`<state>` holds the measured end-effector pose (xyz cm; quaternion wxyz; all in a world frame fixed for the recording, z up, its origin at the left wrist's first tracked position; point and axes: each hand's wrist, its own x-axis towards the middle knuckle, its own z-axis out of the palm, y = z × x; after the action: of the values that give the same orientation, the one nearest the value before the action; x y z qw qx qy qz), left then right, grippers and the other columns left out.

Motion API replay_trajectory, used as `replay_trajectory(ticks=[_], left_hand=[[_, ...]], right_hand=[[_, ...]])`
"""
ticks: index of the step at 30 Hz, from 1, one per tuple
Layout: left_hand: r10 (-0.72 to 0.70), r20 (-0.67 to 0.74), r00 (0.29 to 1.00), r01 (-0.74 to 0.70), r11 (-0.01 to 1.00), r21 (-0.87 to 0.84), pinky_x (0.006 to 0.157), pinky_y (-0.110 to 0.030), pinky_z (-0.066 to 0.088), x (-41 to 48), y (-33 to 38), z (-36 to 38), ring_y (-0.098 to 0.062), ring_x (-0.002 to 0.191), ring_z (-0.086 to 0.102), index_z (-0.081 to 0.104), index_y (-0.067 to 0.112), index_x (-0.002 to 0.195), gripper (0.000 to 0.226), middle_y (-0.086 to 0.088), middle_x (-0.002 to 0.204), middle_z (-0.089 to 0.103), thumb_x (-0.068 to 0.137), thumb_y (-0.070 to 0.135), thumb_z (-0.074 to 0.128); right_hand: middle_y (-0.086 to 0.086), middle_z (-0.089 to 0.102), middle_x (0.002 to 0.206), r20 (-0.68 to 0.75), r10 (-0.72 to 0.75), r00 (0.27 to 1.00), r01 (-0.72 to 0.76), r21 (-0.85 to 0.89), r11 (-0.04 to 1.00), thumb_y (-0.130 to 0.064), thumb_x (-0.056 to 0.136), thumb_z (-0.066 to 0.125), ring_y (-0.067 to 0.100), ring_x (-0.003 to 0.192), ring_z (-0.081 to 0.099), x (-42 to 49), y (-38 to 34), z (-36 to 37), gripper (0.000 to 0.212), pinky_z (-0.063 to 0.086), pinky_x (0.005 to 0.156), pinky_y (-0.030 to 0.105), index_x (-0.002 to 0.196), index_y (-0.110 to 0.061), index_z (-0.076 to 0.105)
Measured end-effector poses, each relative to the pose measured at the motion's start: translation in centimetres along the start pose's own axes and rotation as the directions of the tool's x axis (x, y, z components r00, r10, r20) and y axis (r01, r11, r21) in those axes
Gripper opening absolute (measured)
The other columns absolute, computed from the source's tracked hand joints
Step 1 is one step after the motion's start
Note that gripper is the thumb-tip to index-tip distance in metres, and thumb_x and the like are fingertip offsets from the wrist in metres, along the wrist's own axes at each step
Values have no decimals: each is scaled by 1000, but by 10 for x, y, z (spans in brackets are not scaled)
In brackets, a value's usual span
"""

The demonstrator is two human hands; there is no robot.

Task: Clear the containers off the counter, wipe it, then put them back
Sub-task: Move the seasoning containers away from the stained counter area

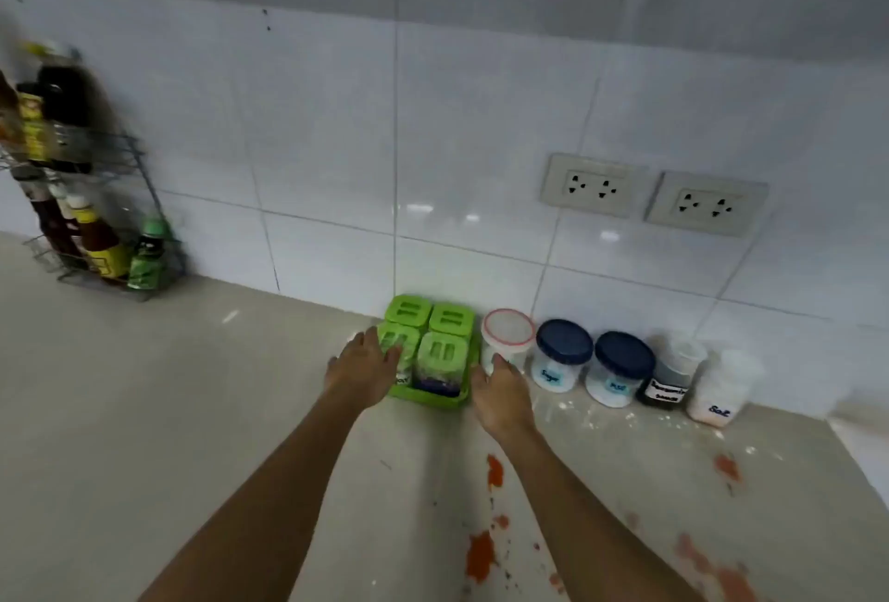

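Green plastic spice caddy on the beige desk: left hand and right hand, fingers spread, apparently touch its sides.

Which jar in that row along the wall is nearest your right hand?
The white tub with the red-rimmed lid, beside the green tray; the right hand is just in front of it. The blue-lidded jars stand farther right.
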<state>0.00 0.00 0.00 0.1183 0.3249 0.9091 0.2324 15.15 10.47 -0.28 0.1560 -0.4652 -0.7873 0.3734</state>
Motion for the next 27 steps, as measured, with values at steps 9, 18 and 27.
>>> replay_trajectory(ticks=[9, 18, 27], left_hand=[[-185, 127, 974, 217, 921, -323, 93, -35, 38, 53, -24, 26, -36, 119, 48, 45, -2, 126, 60, -24, 128, 53, 94, 48, 40], [-214, 204, 955, 296, 721, -627, 88, -38, 47, 49, -49, 23, -32, 102, 60, 63, 3, 105, 52, -18, 109, 65, 86, 52, 55], [-421, 19, 907, 304, 625, -719, 104, -45, 40, -19, -160, -52, -31, 125, 46, 31, 12, 142, 85, -14, 139, 47, 79, 64, 54]], right_hand=[[19, 61, 121, 23, 286, 958, -280, 292, 914, -50, 90, 49, 34, 111, 56, 53, -7, 55, 57, 42, 89, 34, 120, -2, 56], [7, 70, 105, 26, 269, 963, -254, 429, 867, -35, 75, 73, 29, 97, 63, 56, -12, 72, 38, 50, 92, 42, 108, -17, 67], [6, 73, 94, 229, 53, 972, -146, 412, 899, -44, 58, 75, 26, 87, 67, 8, -113, 151, 47, 54, 84, 42, 96, -16, 71]])
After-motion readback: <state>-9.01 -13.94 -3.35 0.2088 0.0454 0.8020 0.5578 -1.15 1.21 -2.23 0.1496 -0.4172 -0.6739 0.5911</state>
